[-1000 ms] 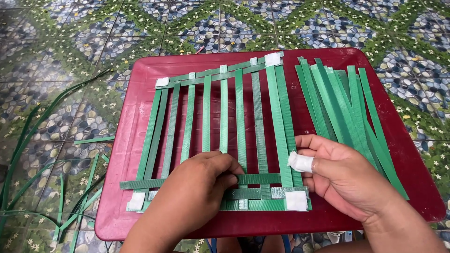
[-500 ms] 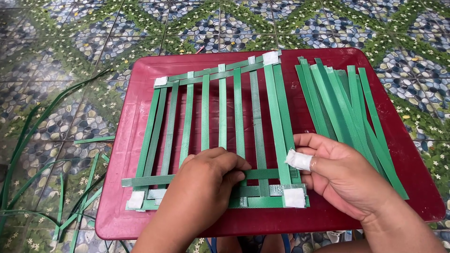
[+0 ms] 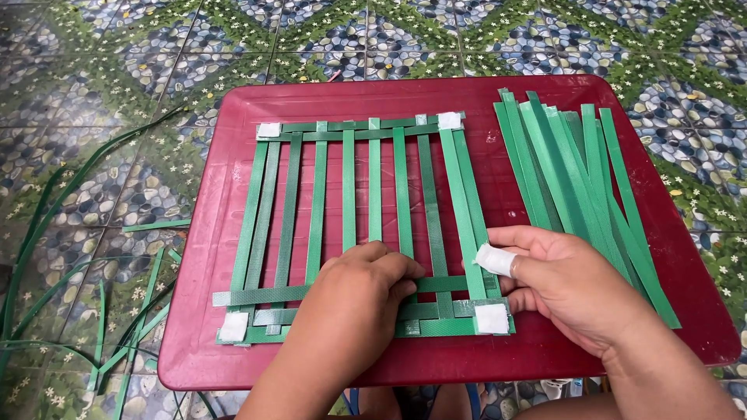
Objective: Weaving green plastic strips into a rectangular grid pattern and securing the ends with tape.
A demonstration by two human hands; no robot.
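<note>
Where two hands [image 3: 358, 299] [image 3: 572, 284] press, four white tape squares [image 3: 492, 317].

You've got no packages, labels, signs or screens in view here, nothing printed anywhere, just plain unmarked surfaces all the way across.

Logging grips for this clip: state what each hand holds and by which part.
Neither plainly grips anything. The left hand presses on the woven green strips near their lower crossings; the right hand, thumb bandaged, rests at the weave's right edge.
</note>
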